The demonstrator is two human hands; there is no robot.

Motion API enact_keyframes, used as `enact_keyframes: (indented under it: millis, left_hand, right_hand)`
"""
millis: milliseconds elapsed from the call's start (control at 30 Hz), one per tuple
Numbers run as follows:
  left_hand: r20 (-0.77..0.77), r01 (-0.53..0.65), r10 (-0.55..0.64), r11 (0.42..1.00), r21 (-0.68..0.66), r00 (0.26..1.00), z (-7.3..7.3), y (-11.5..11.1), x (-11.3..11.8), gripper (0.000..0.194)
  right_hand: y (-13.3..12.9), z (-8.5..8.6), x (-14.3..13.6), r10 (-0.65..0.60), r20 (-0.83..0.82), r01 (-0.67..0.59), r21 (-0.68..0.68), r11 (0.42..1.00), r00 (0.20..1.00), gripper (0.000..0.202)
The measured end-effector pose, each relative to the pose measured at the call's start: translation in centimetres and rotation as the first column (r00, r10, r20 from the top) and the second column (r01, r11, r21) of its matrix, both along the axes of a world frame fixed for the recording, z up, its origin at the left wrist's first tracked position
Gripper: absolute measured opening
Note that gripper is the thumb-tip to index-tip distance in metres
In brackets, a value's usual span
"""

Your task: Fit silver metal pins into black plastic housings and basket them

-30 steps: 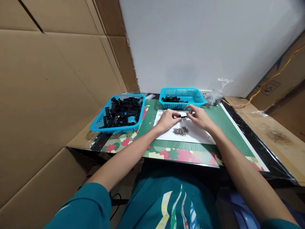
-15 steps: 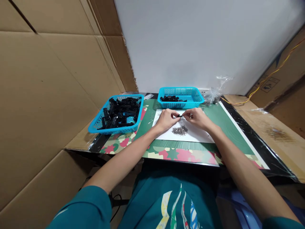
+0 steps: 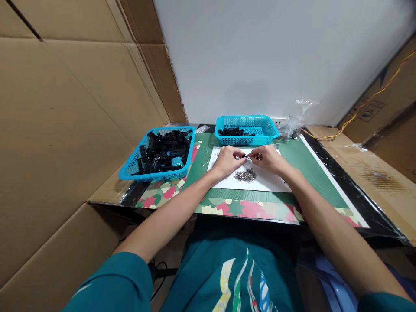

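Over a white sheet (image 3: 217, 183), my left hand (image 3: 228, 160) pinches a small black part (image 3: 243, 155). Close beside it, my right hand (image 3: 264, 157) has its fingers closed on small metal pins, whose ends show near the black part. A pile of small metal pins (image 3: 246, 175) lies on the sheet just below both hands. Whether a pin touches the black part is too small to tell.
A blue basket (image 3: 158, 176) of long black parts stands at the left. Behind my hands, another blue basket (image 3: 248, 140) holds small black pieces. Plastic bags (image 3: 290, 126) lie at the back right. The green mat (image 3: 308, 167) has a patterned front edge.
The camera view has shifted slightly. My fingertips have moved a little, and the black part is tilted slightly differently between them. Both hands keep their hold.
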State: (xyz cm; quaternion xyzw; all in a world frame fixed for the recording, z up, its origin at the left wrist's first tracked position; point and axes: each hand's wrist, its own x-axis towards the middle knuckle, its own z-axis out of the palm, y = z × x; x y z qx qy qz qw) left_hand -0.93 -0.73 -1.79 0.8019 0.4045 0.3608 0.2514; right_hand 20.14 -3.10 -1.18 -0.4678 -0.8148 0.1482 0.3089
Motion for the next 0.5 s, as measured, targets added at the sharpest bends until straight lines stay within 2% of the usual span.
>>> enact_keyframes:
  millis: [267, 500]
  left_hand:
    - [-0.005, -0.010, 0.010, 1.000, -0.002, 1.000, 0.50, -0.50, 0.39, 0.010]
    - [-0.019, -0.012, 0.012, 1.000, 0.028, 1.000, 0.46, -0.51, 0.50, 0.008]
  right_hand:
    - [-0.39, -0.01, -0.63, -0.035, 0.097, 0.033, 0.024, 0.999, 0.995, 0.024]
    - [-0.69, 0.39, -1.02, 0.001, 0.144, -0.010, 0.066, 0.998, 0.990, 0.027]
